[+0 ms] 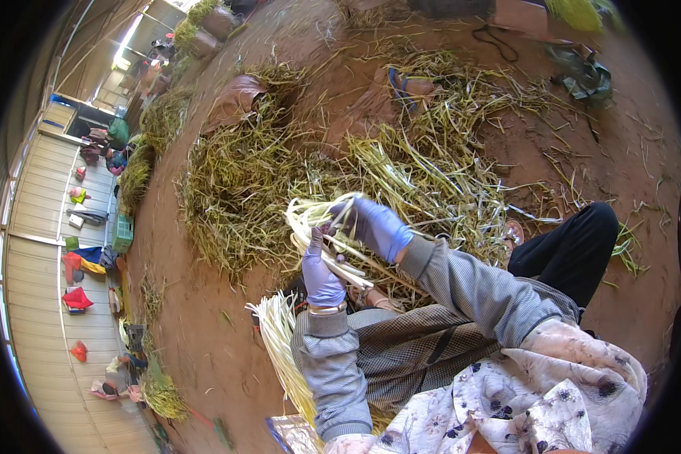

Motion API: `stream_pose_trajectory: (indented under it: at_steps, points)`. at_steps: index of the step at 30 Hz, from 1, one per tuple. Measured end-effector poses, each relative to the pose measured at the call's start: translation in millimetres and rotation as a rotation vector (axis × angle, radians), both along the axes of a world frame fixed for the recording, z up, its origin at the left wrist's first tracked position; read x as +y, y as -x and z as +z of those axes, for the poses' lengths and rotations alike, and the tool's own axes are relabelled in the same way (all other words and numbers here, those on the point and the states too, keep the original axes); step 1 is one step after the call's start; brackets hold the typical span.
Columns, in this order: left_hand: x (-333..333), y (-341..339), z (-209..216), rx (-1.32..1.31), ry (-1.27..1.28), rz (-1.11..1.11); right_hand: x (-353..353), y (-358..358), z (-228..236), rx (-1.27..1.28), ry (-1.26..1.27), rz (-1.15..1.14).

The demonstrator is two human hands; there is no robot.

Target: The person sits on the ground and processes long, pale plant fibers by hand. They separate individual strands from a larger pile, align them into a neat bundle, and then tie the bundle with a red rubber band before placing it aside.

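The stalks [321, 227], a small bunch of pale, peeled, whitish-green stems, lie between my two hands, above my lap and in front of the big heap. Their long axis runs from upper left, where the loose ends fan out and curl, down to the lower right toward my knees. My left hand [319, 276], in a blue glove, sits directly under the bunch with its fingers closed round the lower part of it; the thumb points up along the stems. My right hand [374, 225], also in a blue glove, lies just to the right of the bunch's upper end, fingers curled over it and pinching some of the stems; how many it has hold of I cannot tell. The two hands are about equally close to the bunch, the left below, the right above and to the right.

Count: two gloved hands, both mine; one bunch in hand; one pile of cleaned pale stalks [280, 333] laid on the ground at my left knee, its stems pointing away to the lower right. One large heap [280, 174] of uncleaned green and straw-coloured stems spreads over the red earth floor [197, 340] ahead of me. One sandal [408, 85] lies on the far side of the heap. Several smaller green heaps and bits of coloured cloth stand well apart along the wall at left.
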State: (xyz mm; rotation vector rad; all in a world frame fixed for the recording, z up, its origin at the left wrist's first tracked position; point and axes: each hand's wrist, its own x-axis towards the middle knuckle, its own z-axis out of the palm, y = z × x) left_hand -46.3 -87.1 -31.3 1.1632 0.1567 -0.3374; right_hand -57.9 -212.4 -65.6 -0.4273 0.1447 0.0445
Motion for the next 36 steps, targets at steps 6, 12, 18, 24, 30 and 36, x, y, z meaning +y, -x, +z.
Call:
stream_pose_trajectory:
  at_steps: [6,12,18,24,30,36]
  points:
    - [17,-11,-4,0.011,0.116,0.044,-21,46,-19,-0.142,0.244,0.241]
    - [32,-13,10,-0.177,0.018,0.303,-88,129,-104,0.030,0.649,0.374]
    - [39,-20,22,-0.164,0.018,0.363,-141,162,-125,-0.017,2.300,0.939]
    - [16,-15,5,-0.013,-0.063,0.230,-62,96,-30,-0.283,1.641,0.053]
    - [8,-11,-14,0.047,-0.145,0.150,-14,29,-15,-0.251,1.445,0.500]
    - [13,-13,-4,-0.079,-0.070,0.223,-42,58,-62,-0.301,1.806,0.409]
